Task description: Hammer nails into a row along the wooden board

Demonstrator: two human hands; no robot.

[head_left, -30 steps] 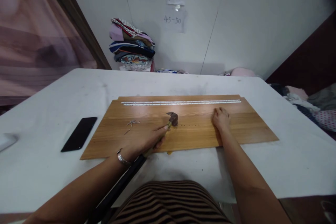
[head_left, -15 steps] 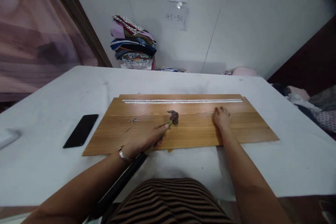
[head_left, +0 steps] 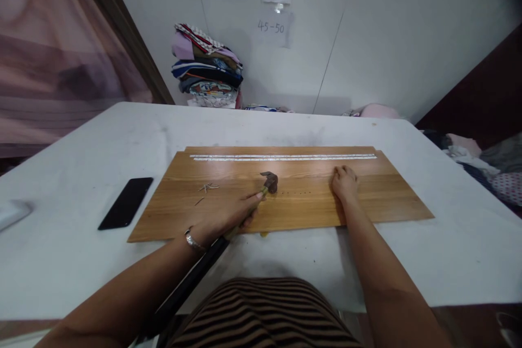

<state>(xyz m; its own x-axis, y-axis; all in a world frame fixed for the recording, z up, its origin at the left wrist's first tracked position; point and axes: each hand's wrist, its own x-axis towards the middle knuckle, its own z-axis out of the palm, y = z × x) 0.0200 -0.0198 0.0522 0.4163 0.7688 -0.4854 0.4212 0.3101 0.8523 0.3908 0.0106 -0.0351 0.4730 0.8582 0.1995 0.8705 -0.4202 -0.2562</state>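
My left hand [head_left: 240, 211] is closed around a claw hammer [head_left: 271, 181], whose long handle [head_left: 196, 272] runs back under the forearm. The rusty hammer head is at the middle of a wooden board [head_left: 236, 174]. Right of it runs a row of small dark dots [head_left: 296, 193], like nail heads. My right hand [head_left: 345, 182] lies on the board farther right with its fingers curled; anything inside them is hidden. Several loose nails [head_left: 207, 187] lie in a small heap on the board's left side, and a single nail [head_left: 199, 201] sits just below them.
Two white ruled strips [head_left: 285, 158] lie along the board's far edge. A black phone [head_left: 125, 203] is left of the board on the white table [head_left: 138, 130]. Folded clothes [head_left: 207, 68] are stacked against the wall. Fabric [head_left: 505, 182] lies past the table's right edge.
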